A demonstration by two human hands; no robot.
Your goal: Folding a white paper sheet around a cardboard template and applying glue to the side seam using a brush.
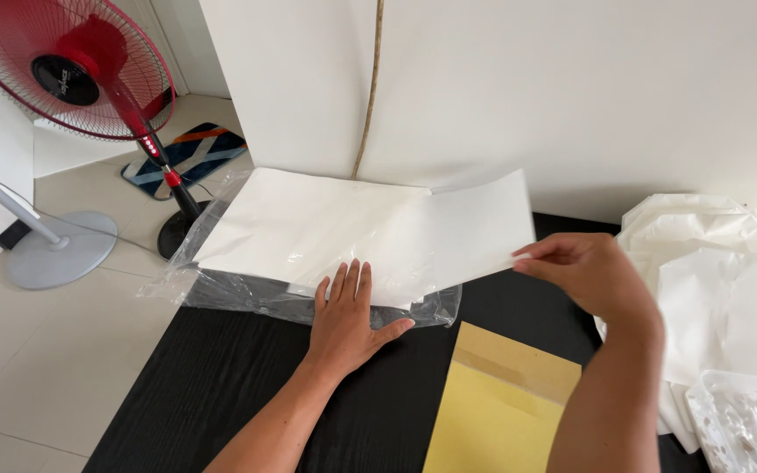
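Head view: black bench (221, 385) runs from the white wall to the near edge. On its far left part lies a paper stack (308, 228) in a clear plastic wrap (221, 293), overhanging the bench's left edge. Top sheet (475, 223) lifted at its right side. Yellow-brown envelope (501, 412) lies near centre; crumpled white bags (711, 263) at right. Left hand (348, 320) flat, fingers spread, pressing the stack's near edge. Right hand (584, 271) pinches the sheet's right edge. Red fan (72, 70) stands on the floor at left.
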